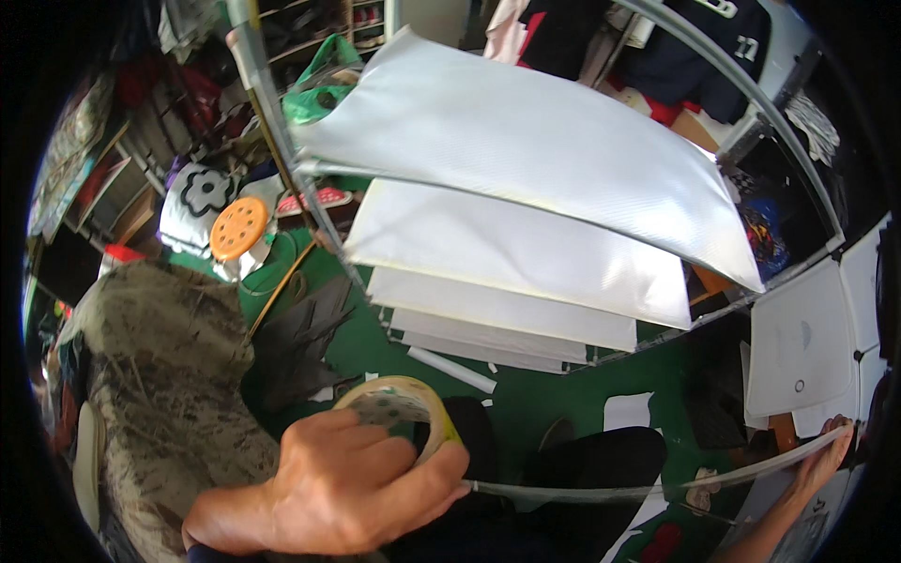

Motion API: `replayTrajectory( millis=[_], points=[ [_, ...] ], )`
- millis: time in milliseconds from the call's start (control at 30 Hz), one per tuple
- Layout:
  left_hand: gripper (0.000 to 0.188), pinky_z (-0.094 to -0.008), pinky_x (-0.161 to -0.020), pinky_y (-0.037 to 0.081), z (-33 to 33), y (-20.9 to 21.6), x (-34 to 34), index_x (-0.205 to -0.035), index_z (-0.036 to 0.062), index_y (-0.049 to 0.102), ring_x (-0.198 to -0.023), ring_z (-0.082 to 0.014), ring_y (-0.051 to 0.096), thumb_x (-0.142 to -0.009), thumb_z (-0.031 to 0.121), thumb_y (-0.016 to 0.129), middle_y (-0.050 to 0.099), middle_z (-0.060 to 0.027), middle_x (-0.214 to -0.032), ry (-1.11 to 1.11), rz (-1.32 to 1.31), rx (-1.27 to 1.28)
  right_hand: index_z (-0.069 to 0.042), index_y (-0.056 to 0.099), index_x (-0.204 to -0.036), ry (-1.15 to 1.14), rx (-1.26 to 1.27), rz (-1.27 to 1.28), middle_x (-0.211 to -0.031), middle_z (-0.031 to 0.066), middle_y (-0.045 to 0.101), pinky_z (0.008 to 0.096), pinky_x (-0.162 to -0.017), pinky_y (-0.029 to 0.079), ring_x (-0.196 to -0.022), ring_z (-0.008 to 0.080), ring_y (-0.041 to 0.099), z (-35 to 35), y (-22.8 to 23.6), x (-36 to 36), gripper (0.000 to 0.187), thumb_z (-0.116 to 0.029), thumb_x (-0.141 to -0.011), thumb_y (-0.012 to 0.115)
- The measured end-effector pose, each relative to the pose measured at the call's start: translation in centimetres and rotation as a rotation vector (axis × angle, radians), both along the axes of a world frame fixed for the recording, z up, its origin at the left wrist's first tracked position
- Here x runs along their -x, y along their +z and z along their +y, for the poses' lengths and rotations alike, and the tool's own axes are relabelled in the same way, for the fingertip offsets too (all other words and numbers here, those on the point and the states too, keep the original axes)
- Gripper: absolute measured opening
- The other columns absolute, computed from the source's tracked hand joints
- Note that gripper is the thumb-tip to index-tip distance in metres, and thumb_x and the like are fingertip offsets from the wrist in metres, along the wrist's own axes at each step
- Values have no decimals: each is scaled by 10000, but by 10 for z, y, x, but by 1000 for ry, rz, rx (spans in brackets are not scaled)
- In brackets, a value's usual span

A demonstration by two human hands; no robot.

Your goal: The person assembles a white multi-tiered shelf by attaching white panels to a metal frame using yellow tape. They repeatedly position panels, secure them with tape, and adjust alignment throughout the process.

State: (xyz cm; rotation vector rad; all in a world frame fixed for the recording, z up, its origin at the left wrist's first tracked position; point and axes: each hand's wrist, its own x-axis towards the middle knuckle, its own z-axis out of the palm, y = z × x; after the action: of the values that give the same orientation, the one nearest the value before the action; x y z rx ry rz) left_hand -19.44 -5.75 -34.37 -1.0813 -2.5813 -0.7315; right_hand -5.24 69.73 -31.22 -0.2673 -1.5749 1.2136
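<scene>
Gripping a tape roll (435, 405) with the left hand (347, 483), nearside of the white panels (526, 136); pinching a translucent strip (619, 494) with the right hand (824, 466), nearside right of those panels.

Tape roll (437, 407), lower centre: glossy plastic. Tape strip (601, 493), lower right: translucent, shiny film. Large sheet (526, 131), upper centre: glossy, plastic-looking, finely textured. Frame (754, 86), upper right: smooth metal. Cover (169, 347), lower left: matt, creased cloth. Stool seat (238, 228), left: smooth plastic. Paper scrap (629, 411), lower right: matt.
</scene>
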Motion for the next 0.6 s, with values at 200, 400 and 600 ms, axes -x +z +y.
replayTrajectory(
  millis=[200, 400, 600],
  points=[
    [236, -281, -473, 342, 26, 21, 3, -953, 136, 692, -469, -122, 445, -758, 244, 769, 458, 40, -602, -226, 386, -167, 1, 472, -1326, -19, -12, -19, -1242, 116, 533, 350, -1004, 376, -1143, 243, 491, 22, 11, -56, 435, -289, -1013, 558],
    [153, -267, -465, 291, 42, 21, 1, -778, 115, 710, -460, -96, 441, -651, 198, 736, 546, 7, -628, -403, 597, -531, -22, 484, -1235, -99, 51, 18, -1144, 95, 529, 331, -909, 382, -1034, 226, 487, 1, 7, -65, 363, -286, -999, 563],
    [121, -268, -477, 291, 34, 52, 1, -769, 75, 703, -486, -100, 490, -674, 147, 684, 604, -15, -666, -562, 487, -468, -45, 497, -1144, -81, 128, 37, -1046, 73, 525, 311, -813, 388, -925, 208, 483, -21, 6, -55, 295, -284, -986, 568]
  ],
)
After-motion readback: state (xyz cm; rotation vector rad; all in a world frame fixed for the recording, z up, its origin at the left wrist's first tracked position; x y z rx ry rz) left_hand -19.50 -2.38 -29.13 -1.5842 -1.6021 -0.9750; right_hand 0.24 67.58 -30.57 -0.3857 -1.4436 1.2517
